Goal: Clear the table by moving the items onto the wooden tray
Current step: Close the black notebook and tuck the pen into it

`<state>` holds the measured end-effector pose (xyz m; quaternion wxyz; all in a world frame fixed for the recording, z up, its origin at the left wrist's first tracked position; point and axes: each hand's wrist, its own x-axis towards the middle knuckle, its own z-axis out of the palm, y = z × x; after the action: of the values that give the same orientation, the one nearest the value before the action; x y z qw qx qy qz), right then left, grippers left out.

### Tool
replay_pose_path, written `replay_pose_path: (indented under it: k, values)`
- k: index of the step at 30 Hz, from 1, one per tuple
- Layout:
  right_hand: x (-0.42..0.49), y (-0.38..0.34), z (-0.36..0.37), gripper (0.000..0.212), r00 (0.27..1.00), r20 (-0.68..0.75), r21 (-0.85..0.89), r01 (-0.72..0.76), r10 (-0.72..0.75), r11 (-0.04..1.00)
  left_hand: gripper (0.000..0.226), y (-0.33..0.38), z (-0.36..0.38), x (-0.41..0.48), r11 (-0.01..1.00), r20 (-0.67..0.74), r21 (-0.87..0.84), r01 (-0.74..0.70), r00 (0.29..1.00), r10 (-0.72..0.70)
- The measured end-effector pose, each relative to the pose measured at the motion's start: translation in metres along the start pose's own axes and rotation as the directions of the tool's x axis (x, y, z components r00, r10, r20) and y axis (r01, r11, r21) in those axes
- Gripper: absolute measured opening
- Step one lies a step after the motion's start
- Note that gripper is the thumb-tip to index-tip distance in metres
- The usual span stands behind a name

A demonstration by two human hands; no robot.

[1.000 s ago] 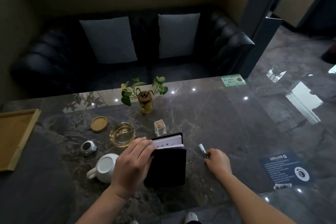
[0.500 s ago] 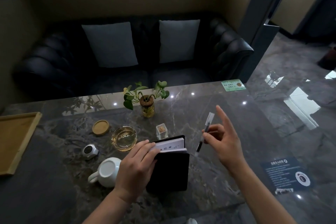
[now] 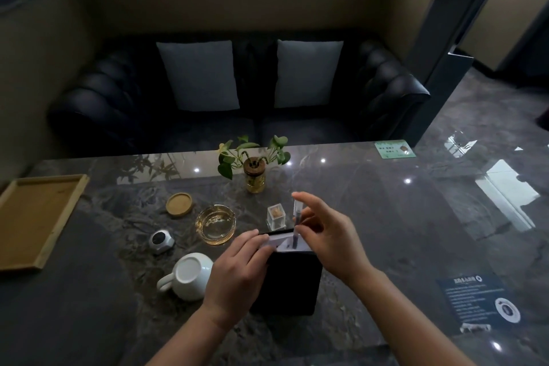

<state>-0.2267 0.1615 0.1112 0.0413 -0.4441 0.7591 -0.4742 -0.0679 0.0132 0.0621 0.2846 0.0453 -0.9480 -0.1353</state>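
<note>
A black notebook (image 3: 292,282) lies on the dark marble table, its cover lifted at the far end so white pages show. My left hand (image 3: 237,273) grips its left edge. My right hand (image 3: 329,239) holds a pen (image 3: 296,218) upright, its tip down at the white pages. The empty wooden tray (image 3: 64,217) sits at the table's left edge. Between tray and notebook stand a white cup (image 3: 187,275), a glass ashtray (image 3: 216,224), a round wooden coaster (image 3: 179,204), a small silver device (image 3: 161,241) and a clear toothpick box (image 3: 275,217).
A small plant in a glass vase (image 3: 255,175) stands behind the items. A green card (image 3: 393,148) lies at the far right corner and a dark printed sheet (image 3: 478,297) at the near right. A black sofa (image 3: 237,98) with two pale cushions runs behind the table.
My right hand picked the pen up off the table, raised it, then brought it left over the notebook's open pages. My left hand stayed on the notebook.
</note>
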Motion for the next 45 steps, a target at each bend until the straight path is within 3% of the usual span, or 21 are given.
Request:
replay_pose_path:
  k: [4,6,10,15,18,21,27,32,39,45]
  values:
    - [0.014,0.001,-0.021,0.074,0.985,-0.174,0.089,0.003,0.012,0.996,0.031,0.002,-0.001,-0.001,1.000,0.023,-0.003,0.004,1.000,-0.004]
    - [0.017,0.000,-0.022,0.074,0.982,-0.188,0.101,0.011,0.009,0.995,0.036,0.002,-0.001,-0.001,1.000,0.040,-0.002,0.012,0.999,-0.012]
    - [0.008,-0.002,0.003,0.069,0.999,-0.016,0.109,-0.050,0.052,0.993,0.023,0.000,0.003,-0.002,1.000,0.012,0.000,0.029,0.999,-0.029]
    - [-0.007,-0.001,0.025,0.037,0.987,0.111,0.006,-0.115,0.113,0.993,0.019,0.001,0.005,-0.002,0.999,-0.011,0.004,0.036,0.999,-0.036]
    - [-0.006,-0.003,0.024,0.022,0.985,0.131,-0.074,-0.107,0.116,0.992,0.023,0.003,0.006,-0.002,0.993,-0.016,-0.061,0.104,0.994,-0.105]
    - [-0.002,-0.008,0.021,0.015,0.978,0.175,-0.151,-0.090,0.117,0.984,0.042,0.004,0.004,-0.004,0.964,0.005,-0.135,0.229,0.973,-0.230]
    - [0.005,-0.019,0.025,0.018,0.967,0.195,-0.174,-0.127,0.161,0.977,0.070,0.004,0.002,-0.005,0.866,0.051,-0.273,0.419,0.905,-0.422]
    - [0.008,-0.021,0.027,0.019,0.953,0.213,-0.221,-0.166,0.214,0.961,0.068,0.006,0.002,-0.005,0.845,0.053,-0.310,0.436,0.895,-0.443]
    - [0.009,-0.025,0.032,0.020,0.947,0.262,-0.302,-0.104,0.187,0.948,0.065,0.007,0.003,-0.006,0.799,0.087,-0.333,0.501,0.860,-0.503]
    - [0.009,-0.023,0.034,0.024,0.905,0.343,-0.346,-0.126,0.250,0.930,0.064,0.004,0.003,-0.004,0.598,0.207,-0.444,0.667,0.726,-0.656]
